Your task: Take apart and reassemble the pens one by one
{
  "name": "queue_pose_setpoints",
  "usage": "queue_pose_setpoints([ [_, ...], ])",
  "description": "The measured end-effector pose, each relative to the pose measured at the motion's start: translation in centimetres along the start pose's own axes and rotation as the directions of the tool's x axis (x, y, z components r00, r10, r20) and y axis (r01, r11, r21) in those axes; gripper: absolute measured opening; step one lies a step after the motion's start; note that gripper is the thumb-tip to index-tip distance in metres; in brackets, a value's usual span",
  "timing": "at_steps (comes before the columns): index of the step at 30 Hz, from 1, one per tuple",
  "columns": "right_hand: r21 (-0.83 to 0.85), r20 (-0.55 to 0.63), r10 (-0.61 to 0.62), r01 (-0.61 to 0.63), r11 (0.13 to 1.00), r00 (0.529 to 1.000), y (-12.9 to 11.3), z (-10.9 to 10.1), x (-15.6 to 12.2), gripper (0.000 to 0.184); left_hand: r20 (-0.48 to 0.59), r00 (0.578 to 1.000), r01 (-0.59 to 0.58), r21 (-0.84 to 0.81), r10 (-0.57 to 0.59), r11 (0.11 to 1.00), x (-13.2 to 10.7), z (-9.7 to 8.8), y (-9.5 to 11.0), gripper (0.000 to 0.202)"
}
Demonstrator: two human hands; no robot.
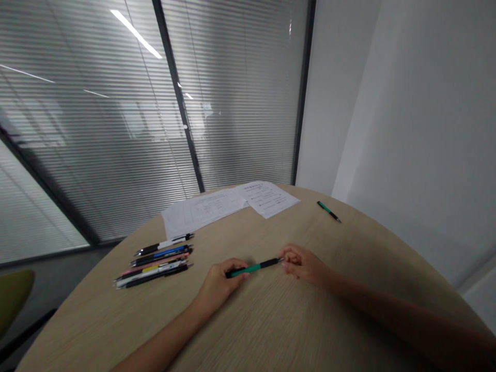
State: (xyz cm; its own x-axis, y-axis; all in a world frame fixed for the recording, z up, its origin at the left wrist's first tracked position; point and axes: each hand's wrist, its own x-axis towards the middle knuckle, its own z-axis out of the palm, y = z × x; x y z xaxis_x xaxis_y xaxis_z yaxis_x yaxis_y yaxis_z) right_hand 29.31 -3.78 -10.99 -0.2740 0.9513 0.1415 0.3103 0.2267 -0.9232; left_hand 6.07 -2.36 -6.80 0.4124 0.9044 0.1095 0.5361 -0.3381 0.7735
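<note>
A green and black pen (253, 268) lies sideways between my two hands, just above or on the table. My left hand (221, 283) is closed on its rear end, thumb below and fingers above. At the other end, my right hand (300, 264) has its fingers curled in and pinched at the pen's metal tip. The fingers partly cover the tip, so its very end is hidden. To the left of my left hand lies a row of several pens (157, 269) in black, white, blue, pink and yellow.
Another green and black pen (329, 212) lies alone at the far right of the round wooden table (271, 330). Printed paper sheets (205, 209) are spread along the far edge. Beyond stand a glass partition with blinds (240, 103) and a white wall. A yellow-green chair (15, 299) is at left.
</note>
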Motion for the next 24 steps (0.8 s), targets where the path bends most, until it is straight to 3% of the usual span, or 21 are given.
queue_pose_setpoints([
  [4, -0.072, -0.008, 0.034, -0.035, 0.997, 0.999, -0.16, -0.06, -0.09, 0.01, 0.017, 1.0, -0.017, 0.022, 0.017, 1.0, -0.02, 0.06, -0.07, 0.017],
  [9, -0.264, -0.02, 0.008, -0.013, 0.964, 1.0, 0.02, -0.26, -0.06, 0.028, 0.027, 0.998, -0.05, 0.04, 0.049, 0.998, -0.03, 0.06, -0.13, 0.018],
  [15, -0.06, 0.011, 0.004, -0.004, 0.998, 1.0, -0.32, 0.0, -0.04, 0.017, 0.004, 1.0, -0.014, 0.008, 0.014, 1.0, 0.07, 0.1, -0.23, 0.017],
  [18, -0.062, 0.02, 0.016, -0.015, 0.998, 1.0, -0.75, 0.07, -0.13, 0.012, 0.007, 1.0, -0.015, 0.018, 0.015, 1.0, 0.04, 0.12, -0.12, 0.018],
  [21, -0.158, 0.01, 0.026, -0.024, 0.987, 1.0, -0.78, -0.05, -0.19, 0.008, 0.028, 0.999, -0.032, 0.027, 0.031, 0.999, -0.02, 0.11, -0.03, 0.018],
  [24, -0.292, 0.001, 0.001, -0.001, 0.956, 1.0, -0.48, -0.19, -0.17, 0.023, 0.038, 0.998, -0.053, 0.038, 0.052, 0.998, -0.07, 0.1, -0.01, 0.018],
])
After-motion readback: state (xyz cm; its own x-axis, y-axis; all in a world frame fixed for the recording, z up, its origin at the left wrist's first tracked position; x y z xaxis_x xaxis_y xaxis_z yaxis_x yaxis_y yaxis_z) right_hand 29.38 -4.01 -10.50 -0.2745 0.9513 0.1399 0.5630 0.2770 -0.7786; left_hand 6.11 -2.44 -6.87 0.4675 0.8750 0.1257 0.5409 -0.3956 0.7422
